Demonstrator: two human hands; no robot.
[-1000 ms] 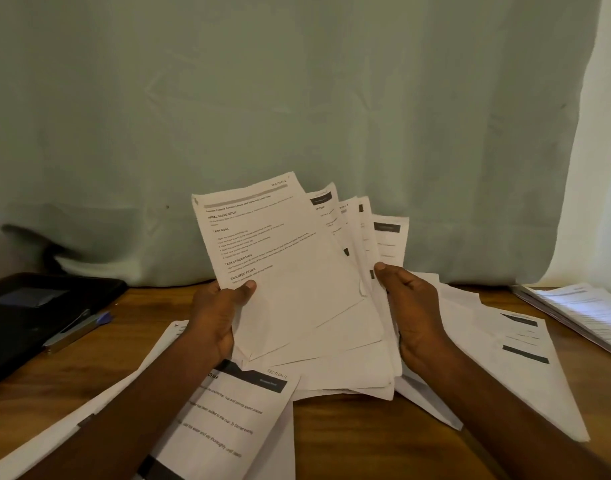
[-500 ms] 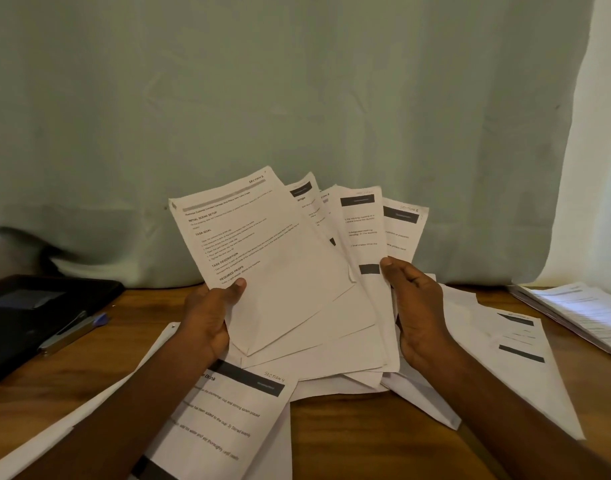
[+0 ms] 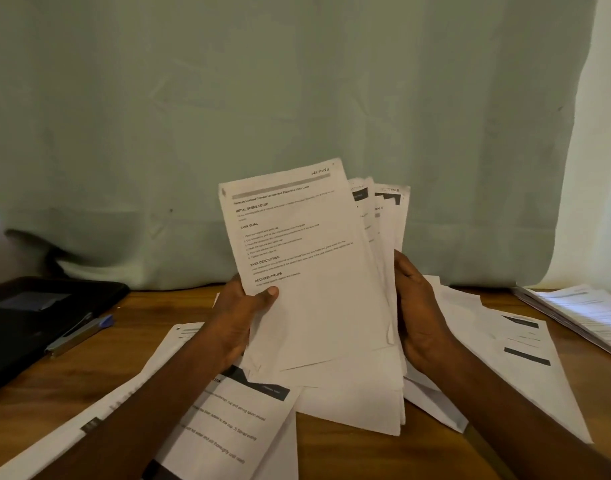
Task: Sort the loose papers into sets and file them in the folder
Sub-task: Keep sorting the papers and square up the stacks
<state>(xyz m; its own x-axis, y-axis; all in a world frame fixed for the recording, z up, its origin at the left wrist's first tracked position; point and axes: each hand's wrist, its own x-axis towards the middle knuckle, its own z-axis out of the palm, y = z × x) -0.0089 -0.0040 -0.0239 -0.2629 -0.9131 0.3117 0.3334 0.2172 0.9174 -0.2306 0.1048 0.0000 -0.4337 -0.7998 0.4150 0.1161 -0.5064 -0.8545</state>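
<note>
Pale curtain [image 3: 297, 98] hangs behind a wooden worktop [image 3: 349, 452] strewn with papers [image 3: 519, 358]; the black folder [image 3: 30, 323] lies far left, unfilled. Sorting is underway, I judge: the left hand [image 3: 241, 317] pinches a raised sheaf [image 3: 318, 289], thumb on its front page, the right hand [image 3: 418, 317] pressing its edge. That page reads "SECTION 1", "TASK GOAL", "REQUIRED PROPS". Next: check the headers behind and group matching sections.

Pale green curtain [image 3: 297, 98] behind wooden table [image 3: 151, 327]; daylight at right edge.
</note>
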